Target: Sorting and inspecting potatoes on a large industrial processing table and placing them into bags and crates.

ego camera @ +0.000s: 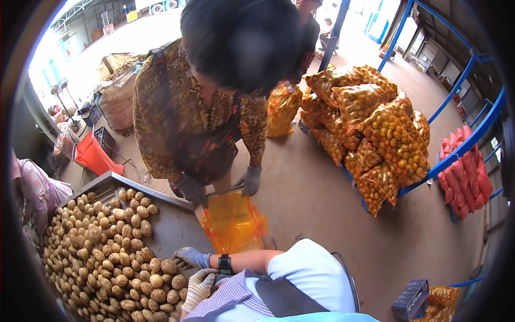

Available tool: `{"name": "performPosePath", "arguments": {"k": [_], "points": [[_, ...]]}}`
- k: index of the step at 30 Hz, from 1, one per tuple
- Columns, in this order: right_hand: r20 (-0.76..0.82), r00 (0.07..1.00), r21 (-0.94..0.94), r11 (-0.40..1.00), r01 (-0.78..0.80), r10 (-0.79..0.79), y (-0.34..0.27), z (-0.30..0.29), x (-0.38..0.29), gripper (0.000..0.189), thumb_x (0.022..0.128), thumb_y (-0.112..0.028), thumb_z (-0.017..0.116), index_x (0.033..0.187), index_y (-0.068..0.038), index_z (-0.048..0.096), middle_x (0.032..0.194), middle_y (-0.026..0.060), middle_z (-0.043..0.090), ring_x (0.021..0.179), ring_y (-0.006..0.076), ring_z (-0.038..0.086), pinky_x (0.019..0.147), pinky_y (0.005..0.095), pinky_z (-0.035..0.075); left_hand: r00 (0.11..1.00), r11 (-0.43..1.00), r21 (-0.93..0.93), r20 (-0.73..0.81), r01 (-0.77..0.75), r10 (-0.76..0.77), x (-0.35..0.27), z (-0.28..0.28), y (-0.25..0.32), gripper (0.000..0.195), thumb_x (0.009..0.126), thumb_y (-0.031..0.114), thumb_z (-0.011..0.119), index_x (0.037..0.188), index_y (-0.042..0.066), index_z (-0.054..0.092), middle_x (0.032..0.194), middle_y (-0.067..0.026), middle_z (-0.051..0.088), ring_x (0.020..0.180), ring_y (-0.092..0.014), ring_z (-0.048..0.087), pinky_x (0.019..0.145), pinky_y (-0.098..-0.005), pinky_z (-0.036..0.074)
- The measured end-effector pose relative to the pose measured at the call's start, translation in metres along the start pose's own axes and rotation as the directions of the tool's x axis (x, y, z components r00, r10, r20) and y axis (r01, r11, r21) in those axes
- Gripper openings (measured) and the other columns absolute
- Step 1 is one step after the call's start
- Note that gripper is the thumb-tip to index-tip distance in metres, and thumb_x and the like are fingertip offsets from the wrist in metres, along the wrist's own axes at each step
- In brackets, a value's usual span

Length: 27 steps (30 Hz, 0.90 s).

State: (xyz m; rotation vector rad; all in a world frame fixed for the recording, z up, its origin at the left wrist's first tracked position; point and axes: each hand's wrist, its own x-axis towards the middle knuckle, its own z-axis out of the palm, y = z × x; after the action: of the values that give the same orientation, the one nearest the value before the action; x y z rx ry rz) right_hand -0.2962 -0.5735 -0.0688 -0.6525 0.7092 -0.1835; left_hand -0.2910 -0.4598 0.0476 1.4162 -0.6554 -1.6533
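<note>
My right hand (192, 258), in a blue glove with grey fingers and a black watch at the wrist, is beside the potatoes (116, 257) at the metal sorting table (173, 229). Its fingers are loosely spread, with nothing plainly held. Just below it is my left hand (200, 285) in a striped knit glove, close to the right wrist; its fingertips are partly hidden, so I cannot tell if it grips anything. Across from me, a co-worker's two grey-gloved hands (250, 181) hold the top of an orange mesh bag (233, 221) at the table's end.
Filled potato sacks (394, 141) are piled on the right by a blue metal frame (458, 153). Farther right are pink sacks (464, 173). A dark plastic crate (410, 300) lies bottom right. A red bin (94, 153) stands beyond the table. Another person's patterned sleeve (40, 189) shows at left.
</note>
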Motion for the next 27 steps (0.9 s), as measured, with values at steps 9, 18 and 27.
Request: {"name": "performPosePath", "arguments": {"k": [9, 18, 27], "points": [[-0.041, 0.998, 0.026, 0.999, -0.036, 0.037, -0.01, -0.014, 0.004, 0.023, 0.092, -0.031, 0.054, 0.099, -0.011, 0.062, 0.084, 0.0057, 0.066, 0.064, 0.0163, 0.061, 0.057, 0.0315, 0.051, 1.0, 1.0, -0.005, 0.012, 0.0, 0.0, 0.015, 0.007, 0.006, 0.017, 0.092, 0.009, 0.061, 0.101, -0.004, 0.065, 0.09, -0.0073, 0.067, 0.079, -0.012, 0.061, 0.073, -0.0253, 0.054], [-0.05, 0.999, -0.007, 1.0, 0.009, -0.01, -0.004, 0.003, 0.0, 0.023, 0.091, -0.031, 0.055, 0.098, -0.01, 0.062, 0.081, 0.0045, 0.064, 0.064, 0.016, 0.061, 0.054, 0.0319, 0.05, 1.0, 1.0, 0.021, 0.014, -0.014, 0.013, -0.006, 0.005, 0.015, 0.016, 0.092, 0.008, 0.059, 0.102, -0.004, 0.064, 0.092, -0.0085, 0.066, 0.078, -0.013, 0.062, 0.07, -0.0258, 0.056], [-0.076, 0.996, -0.047, 0.998, 0.034, -0.038, 0.018, 0.026, 0.001, 0.024, 0.094, -0.03, 0.052, 0.104, -0.01, 0.062, 0.084, 0.0046, 0.064, 0.062, 0.0162, 0.061, 0.054, 0.0332, 0.05, 0.999, 0.999, 0.026, 0.005, -0.046, 0.046, -0.032, -0.018, -0.006, 0.016, 0.093, 0.007, 0.058, 0.102, -0.005, 0.064, 0.092, -0.0089, 0.066, 0.079, -0.013, 0.062, 0.07, -0.0254, 0.056]]}}
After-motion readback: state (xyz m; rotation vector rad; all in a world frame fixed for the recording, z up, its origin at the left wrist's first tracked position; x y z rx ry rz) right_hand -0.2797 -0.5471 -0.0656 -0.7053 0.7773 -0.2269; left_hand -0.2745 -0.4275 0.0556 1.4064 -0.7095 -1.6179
